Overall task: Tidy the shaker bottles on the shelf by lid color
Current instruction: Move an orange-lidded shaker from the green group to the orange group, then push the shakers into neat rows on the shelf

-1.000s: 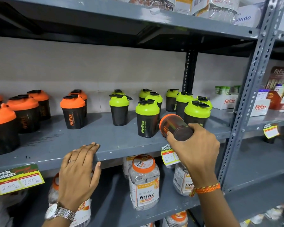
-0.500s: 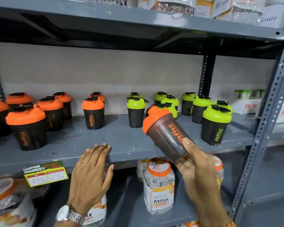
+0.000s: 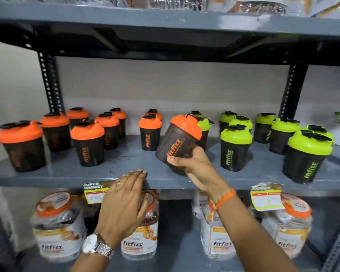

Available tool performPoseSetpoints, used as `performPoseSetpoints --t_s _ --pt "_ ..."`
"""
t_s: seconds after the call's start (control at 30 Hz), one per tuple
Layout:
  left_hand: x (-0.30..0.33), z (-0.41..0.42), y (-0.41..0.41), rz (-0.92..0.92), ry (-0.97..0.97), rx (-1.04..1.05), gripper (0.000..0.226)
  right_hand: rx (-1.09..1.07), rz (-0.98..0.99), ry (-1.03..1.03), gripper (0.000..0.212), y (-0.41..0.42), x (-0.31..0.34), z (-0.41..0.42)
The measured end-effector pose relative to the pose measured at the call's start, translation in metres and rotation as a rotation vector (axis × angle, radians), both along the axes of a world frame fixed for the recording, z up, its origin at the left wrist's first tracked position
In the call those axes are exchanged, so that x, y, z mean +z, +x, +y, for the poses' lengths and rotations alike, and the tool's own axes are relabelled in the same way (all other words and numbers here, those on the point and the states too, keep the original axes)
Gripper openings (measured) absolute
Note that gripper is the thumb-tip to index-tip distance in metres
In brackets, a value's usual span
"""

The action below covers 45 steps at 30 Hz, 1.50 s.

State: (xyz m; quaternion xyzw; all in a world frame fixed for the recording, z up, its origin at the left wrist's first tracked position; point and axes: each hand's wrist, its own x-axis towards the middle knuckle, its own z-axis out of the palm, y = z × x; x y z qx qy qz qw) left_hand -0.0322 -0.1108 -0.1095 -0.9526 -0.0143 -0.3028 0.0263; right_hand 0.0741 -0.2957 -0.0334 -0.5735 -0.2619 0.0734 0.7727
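A person's right hand (image 3: 192, 165) held an orange-lidded shaker bottle (image 3: 178, 141) just above a grey metal shelf (image 3: 126, 167).

The right hand's grip was wrapped around the base of that bottle, which tilted to the right and read "fitfizz" in orange down its dark side. Left of the held bottle stood the orange-lidded shakers (image 3: 87, 143); right of it stood the green-lidded shakers (image 3: 236, 148), lettered "fitfizz" in green, one partly hidden behind it. The left hand (image 3: 124, 201), below and left of the held bottle, lay flat with fingers spread on the shelf's front edge, covering part of a "SUPER MARKET" price tag (image 3: 93, 191). Beneath sat clear "fitfizz" jars (image 3: 56, 226) with orange lids.
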Motion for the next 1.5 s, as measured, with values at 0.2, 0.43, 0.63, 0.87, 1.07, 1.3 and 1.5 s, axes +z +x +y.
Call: performPoseSetpoints --t_s 0.2,0.43,0.63,0.87,1.07,1.3,1.5 --pt "0.001 -0.001 -0.004 0.006 -0.004 -0.003 0.065 -0.088 -0.191 -0.327 0.052 0.041 0.000 0.034" --pt "0.000 0.002 -0.004 -0.018 -0.006 -0.037 0.065 -0.083 -0.230 -0.522 0.064 0.054 -0.004 0.060" --pt "0.000 0.011 -0.003 -0.008 -0.043 -0.111 0.066 -0.104 -0.275 -0.599 0.068 0.057 -0.006 0.064" --pt "0.022 0.074 -0.012 -0.360 -0.695 -0.250 0.030 -0.075 -0.256 -0.590 0.063 0.058 -0.009 0.062" --pt "0.046 0.181 0.005 -0.172 -0.950 0.104 0.078 -0.023 -0.208 -0.534 0.084 0.060 -0.012 0.060" --pt "0.070 0.210 0.042 0.254 -0.917 -0.151 0.090 -0.067 -0.269 -0.577 0.079 0.056 -0.013 0.067" --pt "0.061 0.205 0.054 0.216 -0.907 -0.253 0.080 -0.110 -0.274 -0.590 0.082 0.052 -0.012 0.068"
